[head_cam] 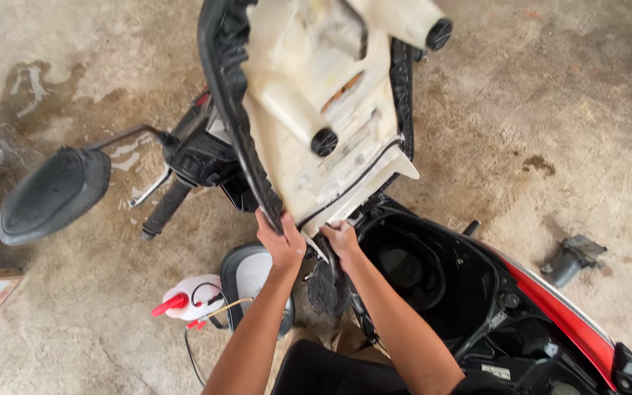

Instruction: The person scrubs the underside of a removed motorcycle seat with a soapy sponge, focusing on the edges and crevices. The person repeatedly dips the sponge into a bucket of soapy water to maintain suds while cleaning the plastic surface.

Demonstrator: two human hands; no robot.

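The left hand (283, 245) is clenched on the near edge of the raised scooter seat (316, 110), fingers wrapped over the black cover where it folds around the cream plastic base, apparently to keep the seat propped up and steady. Just to its right, the right hand (341, 238) presses in at the seat's hinge end, fingertips tucked under the plastic near a thin black cable (360, 179); whether it grasps anything there or only touches cannot be told. The seat stands tipped up with its underside turned toward the camera, its long axis running from the hinge by the hands away to the far side, where two cream posts with black rubber caps (324, 142) stick out. Held up this way, it leaves the dark storage compartment (426, 271) open on the near right, edged by the red body panel (565, 314). To the left lie the handlebar grip (162, 212) and a black mirror (54, 194), angled out over the stained concrete floor (550, 110). Near the left forearm sits a white bottle with a red nozzle (184, 300); a grey metal part (572, 260) rests well apart on the right.
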